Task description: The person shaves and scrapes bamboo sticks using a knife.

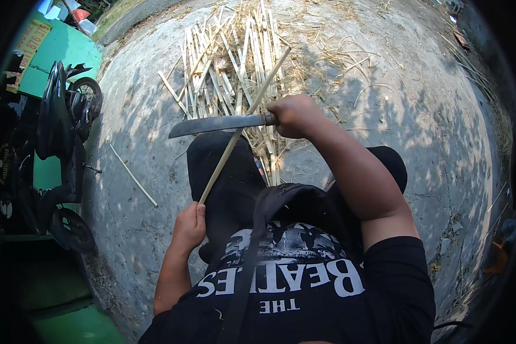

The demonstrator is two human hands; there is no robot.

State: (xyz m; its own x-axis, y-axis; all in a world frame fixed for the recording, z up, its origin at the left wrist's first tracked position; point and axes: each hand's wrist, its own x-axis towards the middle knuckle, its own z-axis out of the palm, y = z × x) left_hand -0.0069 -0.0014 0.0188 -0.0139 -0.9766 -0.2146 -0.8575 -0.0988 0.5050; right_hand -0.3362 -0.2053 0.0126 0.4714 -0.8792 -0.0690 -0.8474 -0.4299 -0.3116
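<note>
My left hand [189, 225] is closed round the near end of a long pale bamboo strip [221, 164], thumb laid along it. The strip slants up and away to the right, over my left knee. My right hand [297, 116] grips the handle of a machete [212, 124]. Its broad grey blade points left and crosses the strip around the middle; whether the edge bites into it I cannot tell. Beyond my knees, a pile of split bamboo strips [215, 86] lies on the ground.
One loose strip [133, 175] lies on the concrete ground [149, 229] to my left. A dark motorbike [63, 132] stands at the far left beside a green wall [63, 43]. Thin shavings [350, 57] are strewn right of the pile. More long sticks [470, 71] lie along the right edge.
</note>
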